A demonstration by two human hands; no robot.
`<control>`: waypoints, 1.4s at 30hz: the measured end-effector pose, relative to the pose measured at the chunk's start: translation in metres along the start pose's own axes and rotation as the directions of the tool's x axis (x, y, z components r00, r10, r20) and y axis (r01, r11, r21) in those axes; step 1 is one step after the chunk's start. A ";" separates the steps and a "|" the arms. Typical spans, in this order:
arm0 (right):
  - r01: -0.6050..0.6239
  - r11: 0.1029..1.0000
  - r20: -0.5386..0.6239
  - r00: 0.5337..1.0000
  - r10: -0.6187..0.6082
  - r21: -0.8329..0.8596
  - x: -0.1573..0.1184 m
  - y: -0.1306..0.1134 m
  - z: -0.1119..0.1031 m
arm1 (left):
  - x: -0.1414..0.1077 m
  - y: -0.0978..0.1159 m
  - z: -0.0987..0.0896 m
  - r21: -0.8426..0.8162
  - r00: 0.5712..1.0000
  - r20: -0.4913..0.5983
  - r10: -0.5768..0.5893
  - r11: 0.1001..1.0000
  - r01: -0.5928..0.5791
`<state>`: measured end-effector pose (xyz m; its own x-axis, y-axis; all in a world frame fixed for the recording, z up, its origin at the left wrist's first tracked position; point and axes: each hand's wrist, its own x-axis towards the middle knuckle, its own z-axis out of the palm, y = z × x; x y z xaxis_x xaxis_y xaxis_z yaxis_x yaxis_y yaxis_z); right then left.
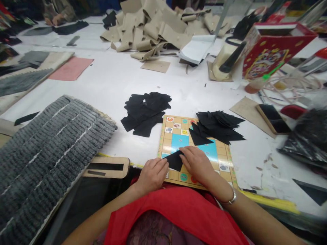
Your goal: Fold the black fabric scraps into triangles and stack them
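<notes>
A small black fabric piece (174, 161) lies on a printed game board (167, 141) at the table's front edge. My left hand (154, 172) has its fingers closed at the piece's left corner. My right hand (195, 162) has its fingers together on the piece's upper right corner, pressing or pinching it. Pointed black pieces (218, 126) are piled on the board's upper right part. Left of the board's top is another pile of black pieces (146, 110).
Rows of grey ribbed strips (56, 136) fill the left side. Beige pieces (163, 25) are heaped at the back. A phone (273, 118), a red box (270, 51) and a black plastic bag (309, 136) are at the right. Another person's hands (55, 20) show at the back left.
</notes>
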<state>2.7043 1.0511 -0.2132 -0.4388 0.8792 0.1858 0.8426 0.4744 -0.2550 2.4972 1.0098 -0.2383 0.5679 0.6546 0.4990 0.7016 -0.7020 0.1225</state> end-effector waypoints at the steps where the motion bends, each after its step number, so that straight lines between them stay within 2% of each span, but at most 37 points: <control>1: 0.033 0.998 -0.017 0.999 -0.034 -0.044 0.002 -0.004 0.002 | -0.002 0.000 0.002 0.031 1.000 -0.027 0.009 0.999 -0.008; 4: 0.102 0.986 -0.005 0.995 -0.103 -0.130 0.011 -0.015 0.004 | -0.004 0.001 0.009 0.104 0.997 -0.065 0.043 0.994 -0.036; 7: 0.120 0.982 0.187 0.978 -0.092 -0.147 0.017 -0.020 -0.001 | -0.006 0.001 0.013 0.108 0.997 -0.019 0.078 0.991 -0.075; 10: 0.082 0.982 0.389 0.921 -0.010 -0.170 0.017 -0.020 -0.011 | -0.011 -0.004 0.016 0.075 0.991 0.022 0.130 0.989 -0.131; 13: 0.076 0.981 0.456 0.890 0.013 -0.178 0.014 -0.020 -0.018 | -0.016 -0.006 0.018 0.086 0.993 -0.027 0.116 0.990 -0.113; 15: 0.077 0.983 0.451 0.893 0.007 -0.168 0.014 -0.021 -0.019 | -0.018 -0.005 0.018 0.103 0.996 -0.051 0.068 0.993 -0.063; 17: 0.040 0.988 0.421 0.907 0.026 -0.148 0.014 -0.023 -0.017 | -0.020 -0.003 0.017 0.114 0.999 -0.025 0.038 0.993 -0.035; 20: -0.053 0.994 0.384 0.919 0.086 -0.093 0.016 -0.028 -0.010 | -0.021 -0.002 0.014 0.124 0.999 0.025 0.034 0.992 -0.037; 23: -0.078 0.994 0.380 0.919 0.099 -0.071 0.016 -0.032 -0.002 | -0.021 -0.002 0.014 0.143 0.999 0.021 0.028 0.989 -0.031; 26: -0.035 0.998 0.337 0.940 0.048 -0.043 0.011 -0.033 0.007 | -0.021 -0.002 0.014 0.148 1.000 0.011 0.028 0.989 -0.029; 30: 0.090 0.995 0.160 0.983 -0.095 0.034 -0.003 -0.027 0.020 | -0.022 -0.003 0.013 0.137 1.000 0.006 0.011 0.990 -0.011; 34: 0.275 0.960 0.006 0.961 -0.275 0.043 -0.015 -0.019 0.030 | -0.021 -0.004 0.011 0.152 0.999 0.030 -0.009 0.988 0.005; 37: 0.341 0.940 0.002 0.940 -0.341 -0.010 -0.017 -0.018 0.030 | -0.021 -0.005 0.009 0.144 0.999 0.037 -0.006 0.990 0.000; 42: 0.388 0.905 0.117 0.921 -0.372 -0.174 -0.014 -0.025 0.025 | -0.020 -0.006 0.007 0.065 0.997 0.059 -0.053 0.997 0.049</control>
<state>2.6813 1.0282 -0.2335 -0.7540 0.6383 0.1549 0.6469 0.7626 0.0065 2.4850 1.0031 -0.2549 0.5542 0.7066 0.4400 0.7552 -0.6491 0.0913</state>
